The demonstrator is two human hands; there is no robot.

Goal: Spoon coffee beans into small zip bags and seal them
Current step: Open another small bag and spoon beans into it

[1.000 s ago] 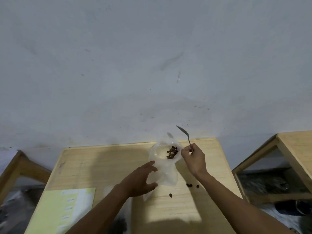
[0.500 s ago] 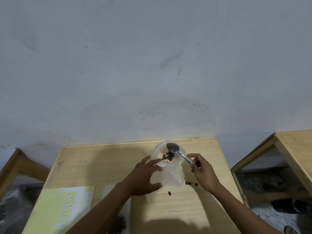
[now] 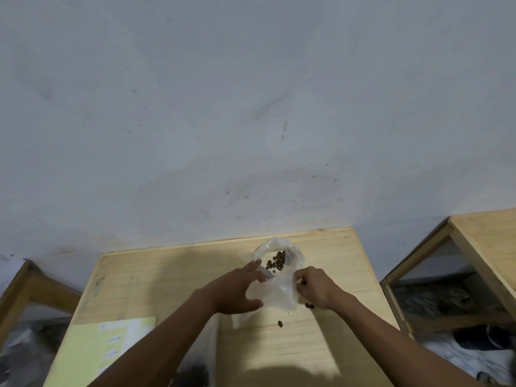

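Since the earlier frame the spoon has gone from view and the right hand (image 3: 314,286) has dropped from above the bag's mouth to its right edge. Filling the upper two thirds of the frame is a stained grey wall (image 3: 251,107). Below it, in the lower centre, sits the pale wooden surface (image 3: 181,275), with a yellow sheet (image 3: 83,350) lying at its lower left. A clear plastic bag (image 3: 279,297) lies on the surface just right of centre, its mouth open toward the wall. The left hand (image 3: 237,291) rests on the bag's left side, fingers spread and mostly straight. The right hand has its fingers curled at the bag's right edge, apparently pinching the plastic, though the blur makes this uncertain. Coffee beans (image 3: 276,261) sit clustered inside the bag near its mouth. A few loose beans (image 3: 280,323) lie on the surface just below the bag.
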